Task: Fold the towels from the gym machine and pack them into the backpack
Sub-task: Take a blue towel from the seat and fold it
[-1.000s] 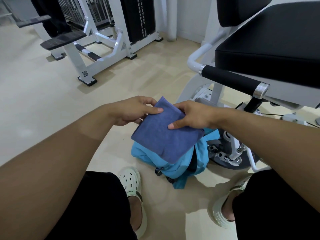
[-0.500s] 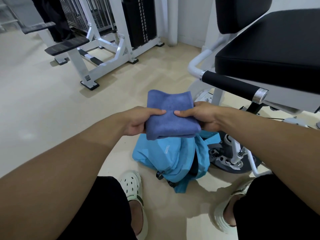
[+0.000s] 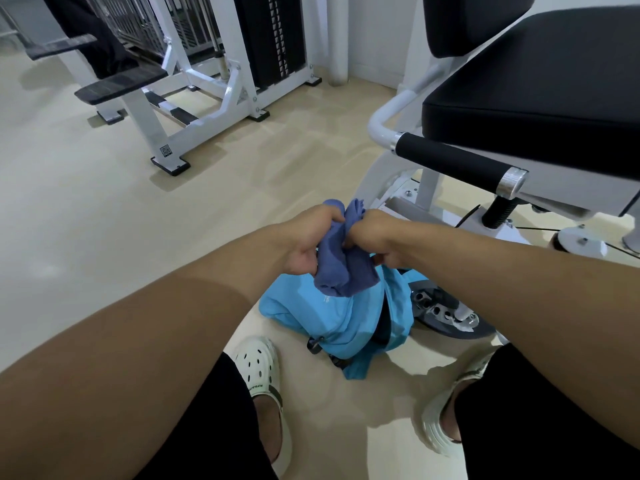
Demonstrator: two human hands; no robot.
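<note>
A dark blue towel [image 3: 341,268] is bunched into a thick folded bundle between both my hands, just above the floor. My left hand [image 3: 311,242] grips its left side with curled fingers. My right hand [image 3: 375,237] grips its right side the same way. Directly beneath the towel lies a light blue backpack [image 3: 322,310] slumped on the floor, with a dark gap [image 3: 382,323] showing along its right side. The towel's lower end hangs against the backpack's top.
A gym machine with a black padded seat [image 3: 533,95] and a black-gripped handle [image 3: 453,162] stands at the right, its white base [image 3: 446,306] beside the backpack. Another white machine frame [image 3: 194,109] is at the far left. My feet in white clogs [image 3: 263,382] flank the backpack.
The flat folded towel was folded over again and squeezed into a compact bundle. Both hands came together and lowered it toward the backpack.
</note>
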